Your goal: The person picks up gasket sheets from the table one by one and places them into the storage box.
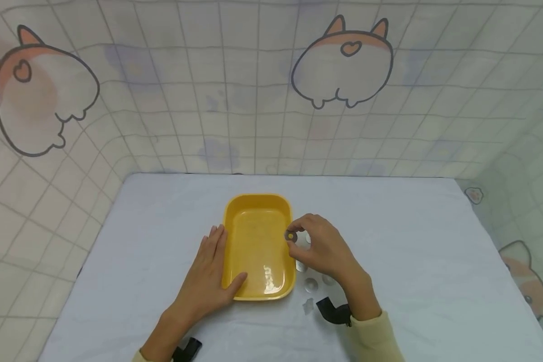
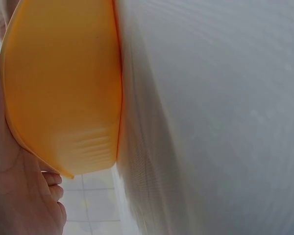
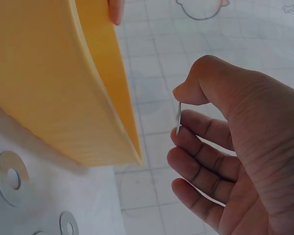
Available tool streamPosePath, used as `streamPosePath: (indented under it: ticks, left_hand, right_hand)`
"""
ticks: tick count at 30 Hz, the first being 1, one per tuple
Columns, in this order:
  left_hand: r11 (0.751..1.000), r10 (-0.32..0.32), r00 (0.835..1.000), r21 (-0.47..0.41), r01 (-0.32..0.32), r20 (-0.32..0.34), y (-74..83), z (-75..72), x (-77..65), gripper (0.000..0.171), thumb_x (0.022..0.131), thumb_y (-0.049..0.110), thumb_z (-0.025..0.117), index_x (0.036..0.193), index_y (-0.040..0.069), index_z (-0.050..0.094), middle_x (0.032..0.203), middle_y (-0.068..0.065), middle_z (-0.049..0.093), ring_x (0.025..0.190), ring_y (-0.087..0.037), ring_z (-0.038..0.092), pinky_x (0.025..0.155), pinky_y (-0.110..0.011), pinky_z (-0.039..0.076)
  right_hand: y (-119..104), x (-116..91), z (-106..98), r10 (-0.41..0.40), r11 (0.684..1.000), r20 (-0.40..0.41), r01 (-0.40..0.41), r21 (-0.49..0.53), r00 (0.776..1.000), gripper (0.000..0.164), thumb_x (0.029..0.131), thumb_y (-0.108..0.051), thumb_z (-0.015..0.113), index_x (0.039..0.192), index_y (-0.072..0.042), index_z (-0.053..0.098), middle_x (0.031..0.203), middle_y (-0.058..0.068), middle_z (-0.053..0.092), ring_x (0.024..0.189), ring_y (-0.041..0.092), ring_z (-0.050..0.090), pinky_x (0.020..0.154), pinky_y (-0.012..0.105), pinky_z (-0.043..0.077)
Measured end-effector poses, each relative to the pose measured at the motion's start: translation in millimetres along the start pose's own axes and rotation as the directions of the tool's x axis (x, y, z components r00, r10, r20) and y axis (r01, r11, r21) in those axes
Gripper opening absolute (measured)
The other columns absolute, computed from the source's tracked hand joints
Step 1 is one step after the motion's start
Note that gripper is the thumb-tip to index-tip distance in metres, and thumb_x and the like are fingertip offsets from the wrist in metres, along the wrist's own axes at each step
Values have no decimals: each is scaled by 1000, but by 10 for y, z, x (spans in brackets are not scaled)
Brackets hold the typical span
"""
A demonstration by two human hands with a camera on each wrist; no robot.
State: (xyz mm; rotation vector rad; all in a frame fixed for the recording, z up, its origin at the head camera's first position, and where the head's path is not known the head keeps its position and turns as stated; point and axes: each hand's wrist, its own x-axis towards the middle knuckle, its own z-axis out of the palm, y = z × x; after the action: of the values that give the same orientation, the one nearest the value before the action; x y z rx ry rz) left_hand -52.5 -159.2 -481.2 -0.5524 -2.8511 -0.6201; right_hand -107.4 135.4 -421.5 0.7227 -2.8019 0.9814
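Yellow plastic is the material of the one tray [image 1: 255, 236], which stands on the white-covered worktop [image 1: 412, 246] before me. My left hand [image 1: 208, 279] rests along its left side: the fingers are straight and close together, and the thumb is spread onto the rim. My right hand [image 1: 328, 249] pinches one metal flat washer [image 1: 287, 236] between thumb and fingertips, the other fingers being bent loosely. This washer is in the air by the right rim of the tray, and I see no contact between them.

I judge the washer light, thin and stiff, not fragile, but smooth enough to slip. It is best taken by its outer edge, with thumb and forefinger opposite. The tray should be light and rather firm; it could slide, so the rim is the good place to hold.

To the right of the tray I count four loose washers [image 3: 2, 178] on the worktop, though my right hand may cover more. Nearest to me lies one small pale shape [image 1: 308, 305], too unclear to name.
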Motion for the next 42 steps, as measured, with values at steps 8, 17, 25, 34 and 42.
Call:
streamPosePath:
  ticks: [8, 17, 25, 34, 42]
  left_hand:
    - [1000, -19, 999, 3, 19, 45, 13, -43, 11, 102, 96, 52, 66, 166, -5, 18, 176, -21, 22, 166, -36, 18, 139, -40, 6]
    - [1000, -6, 1000, -3, 6, 28, 12, -32, 6, 101, 96, 51, 66, 165, -7, 20, 174, -24, 24, 165, -38, 21, 139, -43, 9]
    - [1000, -12, 999, -3, 12, 45, 2, -36, 16, 102, 96, 51, 65, 166, -6, 18, 175, -24, 22, 166, -38, 19, 139, -43, 7]
    - [1000, -12, 999, 3, 12, 37, -12, -47, 11, 103, 95, 51, 67, 166, -7, 19, 175, -23, 23, 165, -39, 20, 138, -49, 14]
    - [1000, -3, 999, 0, 3, 33, -3, -34, 9, 102, 96, 51, 66, 165, -7, 19, 175, -23, 23, 165, -39, 21, 139, -44, 9]
  right_hand:
    - [-67, 22, 62, -58, 998, -2, 58, -36, 998, 20, 87, -20, 77, 107, -16, 74, 104, -3, 74, 98, 22, 70, 88, 36, 60]
    - [-208, 13, 51, -133, 987, -21, 130, -97, 991, 20, 87, -21, 79, 105, -15, 75, 101, -4, 75, 94, 17, 69, 85, 33, 60]
    - [-289, 5, 51, -164, 980, -6, 162, -111, 986, 21, 87, -21, 79, 106, -14, 75, 103, -2, 75, 96, 20, 70, 87, 33, 61]
    - [-355, 16, 98, -196, 969, 3, 194, -153, 981, 21, 86, -20, 79, 105, -12, 76, 105, -1, 75, 97, 19, 69, 91, 35, 60]
    - [-360, 0, 51, -184, 968, -1, 181, -172, 983, 35, 88, -29, 84, 116, -11, 74, 115, 2, 74, 105, 23, 69, 97, 39, 60]
